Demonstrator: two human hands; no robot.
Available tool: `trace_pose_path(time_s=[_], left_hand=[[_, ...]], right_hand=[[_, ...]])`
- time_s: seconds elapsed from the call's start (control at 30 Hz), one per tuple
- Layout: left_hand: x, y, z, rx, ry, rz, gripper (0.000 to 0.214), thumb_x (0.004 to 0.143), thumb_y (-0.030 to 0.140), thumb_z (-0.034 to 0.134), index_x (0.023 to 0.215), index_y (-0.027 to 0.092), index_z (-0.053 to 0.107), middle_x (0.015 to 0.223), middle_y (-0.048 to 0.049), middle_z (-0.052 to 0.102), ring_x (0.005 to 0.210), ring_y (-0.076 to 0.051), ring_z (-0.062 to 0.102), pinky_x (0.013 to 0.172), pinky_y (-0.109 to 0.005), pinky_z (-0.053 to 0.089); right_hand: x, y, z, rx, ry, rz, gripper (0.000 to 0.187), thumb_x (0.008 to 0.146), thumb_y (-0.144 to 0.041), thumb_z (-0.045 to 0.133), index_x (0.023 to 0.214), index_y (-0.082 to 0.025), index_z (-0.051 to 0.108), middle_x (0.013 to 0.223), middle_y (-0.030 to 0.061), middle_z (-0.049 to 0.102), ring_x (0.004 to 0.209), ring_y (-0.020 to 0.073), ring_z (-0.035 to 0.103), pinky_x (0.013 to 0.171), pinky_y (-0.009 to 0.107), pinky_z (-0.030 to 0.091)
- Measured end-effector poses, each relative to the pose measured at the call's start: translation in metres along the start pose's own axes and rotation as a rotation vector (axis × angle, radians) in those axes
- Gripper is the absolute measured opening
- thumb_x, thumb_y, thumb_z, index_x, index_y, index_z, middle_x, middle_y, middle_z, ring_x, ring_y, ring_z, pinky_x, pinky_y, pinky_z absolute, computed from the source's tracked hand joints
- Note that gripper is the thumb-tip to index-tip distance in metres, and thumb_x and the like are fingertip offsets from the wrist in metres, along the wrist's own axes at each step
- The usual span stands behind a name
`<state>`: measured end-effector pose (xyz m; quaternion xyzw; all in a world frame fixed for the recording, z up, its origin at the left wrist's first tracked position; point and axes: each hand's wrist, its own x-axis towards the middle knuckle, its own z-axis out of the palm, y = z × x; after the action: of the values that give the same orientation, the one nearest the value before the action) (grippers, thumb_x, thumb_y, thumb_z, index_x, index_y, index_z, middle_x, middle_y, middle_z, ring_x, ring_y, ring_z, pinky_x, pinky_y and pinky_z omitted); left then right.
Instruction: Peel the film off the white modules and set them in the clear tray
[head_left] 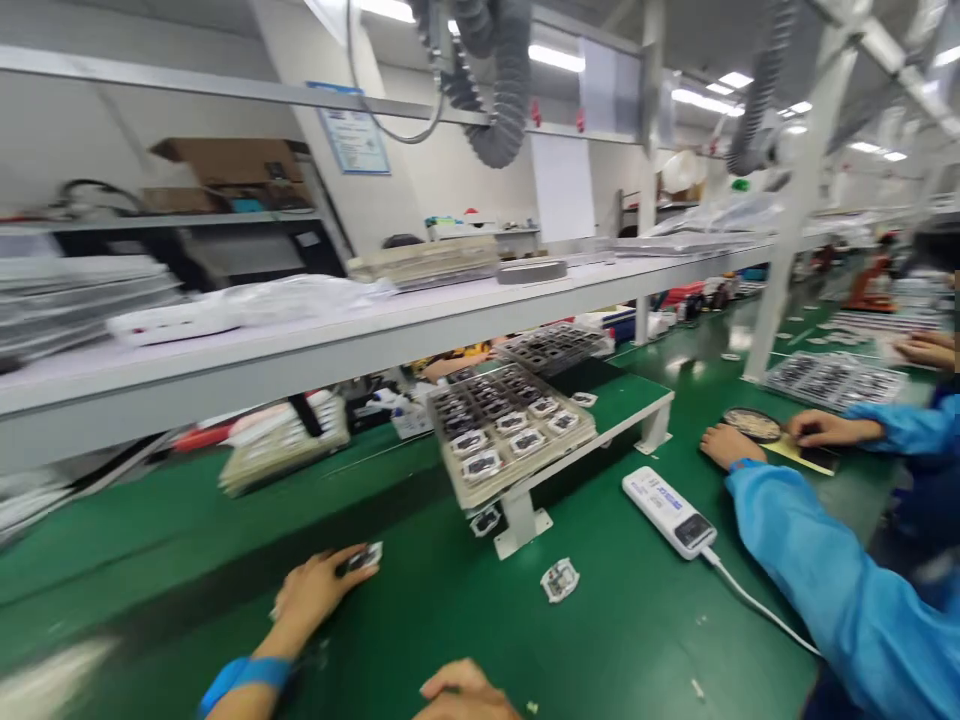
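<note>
My left hand (319,595), with a blue band at the wrist, is closed on a small electronic part (366,556) with white edges and a dark middle, held just over the green mat. At the bottom edge, my right hand (469,695) shows only partly; its fingers look loosely bent and apart, with nothing visible in them. A loose white-edged circuit part (559,580) lies on the mat ahead of it. Beyond both hands, a clear compartment tray (480,490) of similar parts rests on a low green-topped stand (634,395). Another such part (484,521) lies by the stand's leg.
A white device (669,512) with a cable lies to the right. Beside it, a co-worker's blue sleeves (810,560) and hands reach over a round dish (752,424). A white shelf (420,335) crosses above the bench; another tray (832,380) sits far right.
</note>
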<state>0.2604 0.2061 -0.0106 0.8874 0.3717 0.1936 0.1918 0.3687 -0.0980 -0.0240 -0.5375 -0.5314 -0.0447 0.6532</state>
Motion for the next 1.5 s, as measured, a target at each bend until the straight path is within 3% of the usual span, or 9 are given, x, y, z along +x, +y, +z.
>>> trace_pose_path(time_s=[0.1, 0.17, 0.27, 0.37, 0.57, 0.73, 0.9, 1.2, 1.5], left_hand=[[-0.007, -0.002, 0.004, -0.046, 0.051, -0.098, 0.020, 0.057, 0.035, 0.074, 0.069, 0.023, 0.065, 0.076, -0.0096, 0.073, 0.106, -0.043, 0.063, 0.092, -0.044, 0.044], [-0.018, 0.000, 0.008, -0.109, 0.074, -0.138, 0.023, 0.056, 0.033, 0.074, 0.072, 0.022, 0.061, 0.081, -0.0099, 0.072, 0.107, -0.042, 0.060, 0.091, -0.043, 0.043], [-0.046, 0.011, 0.015, -0.272, 0.029, -0.155, 0.031, 0.058, 0.036, 0.074, 0.079, 0.023, 0.055, 0.080, -0.0056, 0.068, 0.090, -0.033, 0.064, 0.082, -0.040, 0.047], [-0.086, 0.030, 0.020, -0.495, -0.098, -0.151, 0.039, 0.059, 0.040, 0.076, 0.085, 0.023, 0.052, 0.078, -0.0019, 0.067, 0.079, -0.026, 0.065, 0.075, -0.036, 0.050], [-0.170, 0.060, 0.018, -0.891, -0.340, -0.196, 0.052, 0.062, 0.041, 0.082, 0.103, 0.020, 0.059, 0.088, -0.0036, 0.069, 0.078, -0.020, 0.064, 0.070, -0.030, 0.051], [-0.210, 0.063, 0.027, -1.091, -0.416, -0.287, 0.045, 0.063, 0.028, 0.085, 0.101, 0.019, 0.064, 0.085, -0.0018, 0.067, 0.078, -0.018, 0.062, 0.070, -0.027, 0.048], [-0.222, 0.065, 0.032, -1.009, -0.402, -0.238, 0.035, 0.069, 0.019, 0.075, 0.102, 0.018, 0.066, 0.084, -0.0013, 0.066, 0.075, -0.018, 0.060, 0.068, -0.027, 0.047], [-0.222, 0.074, 0.021, -0.931, -0.382, -0.236, 0.025, 0.069, 0.020, 0.071, 0.093, 0.019, 0.066, 0.074, 0.0017, 0.063, 0.065, -0.016, 0.056, 0.058, -0.024, 0.042], [-0.221, 0.074, 0.031, -0.998, -0.334, -0.239, 0.023, 0.071, 0.027, 0.071, 0.091, 0.020, 0.063, 0.076, 0.0011, 0.062, 0.068, -0.017, 0.056, 0.062, -0.026, 0.044]], right_hand=[[-0.020, -0.012, 0.035, 0.101, -0.124, -0.032, 0.010, 0.094, -0.038, 0.063, 0.096, -0.031, 0.069, 0.092, 0.0007, 0.075, 0.079, 0.0191, 0.072, 0.082, 0.042, 0.059], [-0.029, -0.015, 0.045, 0.142, -0.158, -0.042, 0.008, 0.093, -0.037, 0.064, 0.090, -0.031, 0.068, 0.079, -0.0004, 0.075, 0.071, 0.0190, 0.073, 0.086, 0.043, 0.057], [-0.031, -0.017, 0.044, 0.149, -0.147, -0.050, 0.005, 0.092, -0.029, 0.063, 0.089, -0.025, 0.065, 0.079, 0.0025, 0.077, 0.073, 0.0192, 0.074, 0.092, 0.044, 0.052], [-0.026, -0.020, 0.037, 0.158, -0.117, -0.036, 0.003, 0.091, -0.022, 0.064, 0.091, -0.024, 0.065, 0.083, 0.0034, 0.077, 0.075, 0.0193, 0.073, 0.088, 0.041, 0.051], [-0.024, -0.023, 0.033, 0.262, -0.044, 0.246, 0.003, 0.090, -0.024, 0.066, 0.090, -0.022, 0.068, 0.087, 0.0069, 0.076, 0.085, 0.0216, 0.071, 0.079, 0.035, 0.056], [-0.033, -0.017, 0.038, 0.306, -0.115, 0.414, 0.006, 0.088, -0.026, 0.068, 0.090, -0.021, 0.069, 0.091, 0.0071, 0.075, 0.089, 0.0215, 0.073, 0.082, 0.033, 0.058], [-0.039, -0.012, 0.043, 0.288, -0.202, 0.465, 0.006, 0.088, -0.027, 0.068, 0.088, -0.020, 0.070, 0.088, 0.0067, 0.076, 0.086, 0.0211, 0.073, 0.080, 0.032, 0.058], [-0.040, -0.014, 0.043, 0.323, -0.215, 0.452, 0.007, 0.088, -0.028, 0.070, 0.087, -0.022, 0.070, 0.085, 0.0052, 0.077, 0.082, 0.0197, 0.074, 0.077, 0.031, 0.060], [-0.035, -0.021, 0.043, 0.206, -0.331, 0.231, 0.010, 0.088, -0.031, 0.072, 0.080, -0.025, 0.073, 0.081, 0.0045, 0.079, 0.078, 0.0234, 0.073, 0.081, 0.043, 0.054]])
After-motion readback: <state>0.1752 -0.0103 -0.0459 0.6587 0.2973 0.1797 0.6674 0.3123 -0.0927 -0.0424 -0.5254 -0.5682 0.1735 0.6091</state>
